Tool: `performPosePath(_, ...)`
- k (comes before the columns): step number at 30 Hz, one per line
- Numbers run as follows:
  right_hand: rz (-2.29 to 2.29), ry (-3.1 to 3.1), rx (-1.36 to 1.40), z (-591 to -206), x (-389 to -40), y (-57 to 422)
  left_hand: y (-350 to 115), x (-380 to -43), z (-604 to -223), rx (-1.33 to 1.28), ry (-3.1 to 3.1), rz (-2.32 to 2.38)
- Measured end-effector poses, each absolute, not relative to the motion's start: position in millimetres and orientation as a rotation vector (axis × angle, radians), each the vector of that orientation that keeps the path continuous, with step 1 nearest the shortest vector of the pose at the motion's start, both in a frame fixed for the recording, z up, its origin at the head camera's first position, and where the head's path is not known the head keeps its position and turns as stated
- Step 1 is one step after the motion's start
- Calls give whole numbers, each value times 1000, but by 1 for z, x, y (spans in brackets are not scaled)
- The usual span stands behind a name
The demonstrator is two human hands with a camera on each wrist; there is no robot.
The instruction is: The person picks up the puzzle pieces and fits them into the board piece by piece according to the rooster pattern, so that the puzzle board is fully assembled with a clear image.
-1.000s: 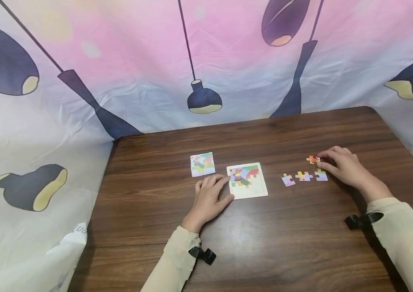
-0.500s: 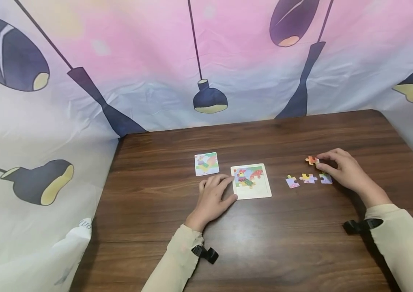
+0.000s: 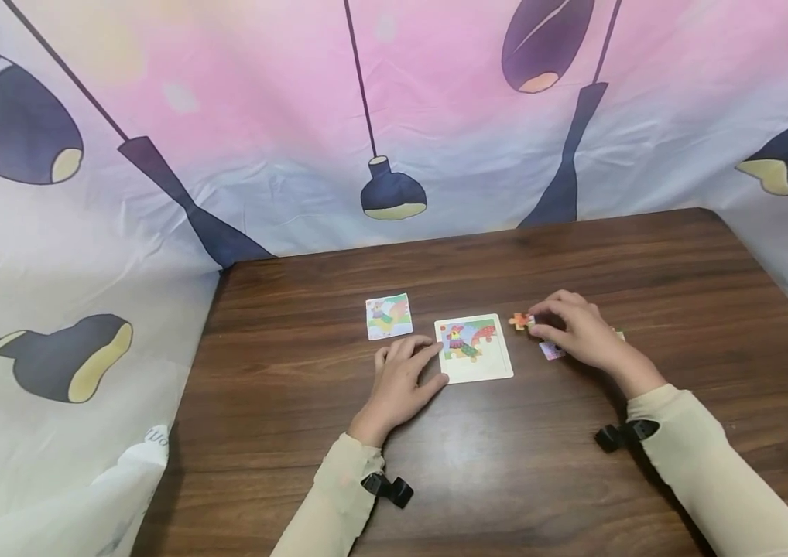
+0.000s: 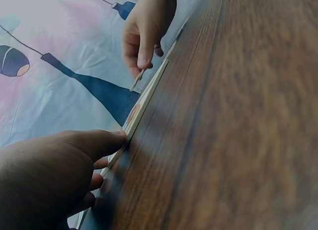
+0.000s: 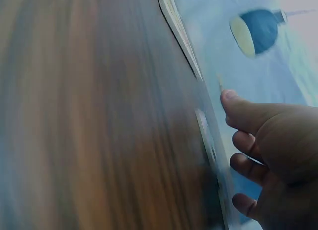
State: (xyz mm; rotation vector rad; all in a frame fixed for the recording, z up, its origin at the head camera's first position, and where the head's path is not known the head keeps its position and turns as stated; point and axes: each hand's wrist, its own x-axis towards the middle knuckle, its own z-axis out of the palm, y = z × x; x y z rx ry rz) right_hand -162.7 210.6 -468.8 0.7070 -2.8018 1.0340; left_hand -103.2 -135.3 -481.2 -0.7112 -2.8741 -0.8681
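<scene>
Wooden table (image 3: 477, 464), puzzle board (image 3: 484, 369) between hands (image 3: 401, 383) (image 3: 585, 336)

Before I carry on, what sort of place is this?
Likely an indoor tabletop workspace, perhaps set up for recording, though the wider room is out of view. A wood-grain table stands against creased, lamp-printed sheeting, and a small puzzle tray lies on the tabletop.

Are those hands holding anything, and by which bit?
The right hand pinches an orange puzzle piece by its right edge in the head view. The left hand touches the left edge of the puzzle board.
</scene>
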Motion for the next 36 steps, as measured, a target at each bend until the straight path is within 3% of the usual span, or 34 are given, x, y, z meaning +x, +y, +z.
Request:
performPosePath(12, 1030, -2816, 881, -468, -153, 170, -136, -101, -481, -722, -2855, -894)
performPosePath(36, 991, -2873, 879, -473, -150, 161, -136, -100, -484, -717, -2833, -909)
